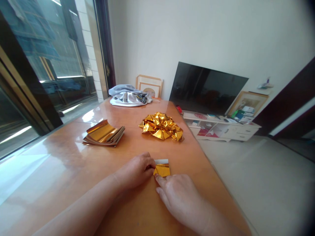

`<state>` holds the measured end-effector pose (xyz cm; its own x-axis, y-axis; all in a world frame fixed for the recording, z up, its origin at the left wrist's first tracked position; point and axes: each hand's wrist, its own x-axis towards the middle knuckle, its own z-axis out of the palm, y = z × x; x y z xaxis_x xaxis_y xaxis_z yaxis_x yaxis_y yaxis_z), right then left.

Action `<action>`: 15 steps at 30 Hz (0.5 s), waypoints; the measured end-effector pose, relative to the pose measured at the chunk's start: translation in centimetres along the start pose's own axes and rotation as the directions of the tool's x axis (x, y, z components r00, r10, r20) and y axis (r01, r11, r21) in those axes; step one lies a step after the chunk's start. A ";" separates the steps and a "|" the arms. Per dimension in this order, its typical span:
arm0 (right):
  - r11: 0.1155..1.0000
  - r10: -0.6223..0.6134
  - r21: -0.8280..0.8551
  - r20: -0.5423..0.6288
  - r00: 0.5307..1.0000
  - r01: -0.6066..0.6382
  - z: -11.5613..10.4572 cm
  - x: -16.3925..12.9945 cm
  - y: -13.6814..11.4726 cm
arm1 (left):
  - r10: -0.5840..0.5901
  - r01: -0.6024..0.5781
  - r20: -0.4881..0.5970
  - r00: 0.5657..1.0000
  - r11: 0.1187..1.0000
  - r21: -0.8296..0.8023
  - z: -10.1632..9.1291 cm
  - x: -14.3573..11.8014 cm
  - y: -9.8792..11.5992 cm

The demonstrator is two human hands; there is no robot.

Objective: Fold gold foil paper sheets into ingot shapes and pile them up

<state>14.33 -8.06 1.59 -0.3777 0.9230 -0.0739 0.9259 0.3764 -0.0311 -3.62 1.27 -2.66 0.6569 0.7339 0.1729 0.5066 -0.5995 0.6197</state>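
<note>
A small piece of gold foil paper point(162, 169), partly folded with a white edge showing at its top, lies on the orange wooden table point(73, 170). My left hand point(136, 170) pinches its left edge with curled fingers. My right hand point(179, 196) presses a fingertip on its lower left corner. Farther back sits a heap of folded gold foil pieces point(161, 126). A stack of flat gold foil sheets point(104, 133) lies to the left of that heap.
A bundle of grey and white cloth point(129, 95) lies at the table's far end. Beyond the right table edge are a floor-standing TV point(206, 88), a low white cabinet point(221, 127) and framed pictures. A glass door runs along the left.
</note>
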 end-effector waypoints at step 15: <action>0.998 0.031 0.055 0.043 0.999 -0.033 -0.6 -0.1 0.1 | -0.075 0.078 0.041 0.996 0.993 -0.090 -0.8 0.3 -0.6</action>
<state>14.47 -8.03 2.19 -0.3484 0.9300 -0.1174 0.9366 0.3403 -0.0833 -4.16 2.16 -2.37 0.6394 0.7630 0.0949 0.5041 -0.5092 0.6976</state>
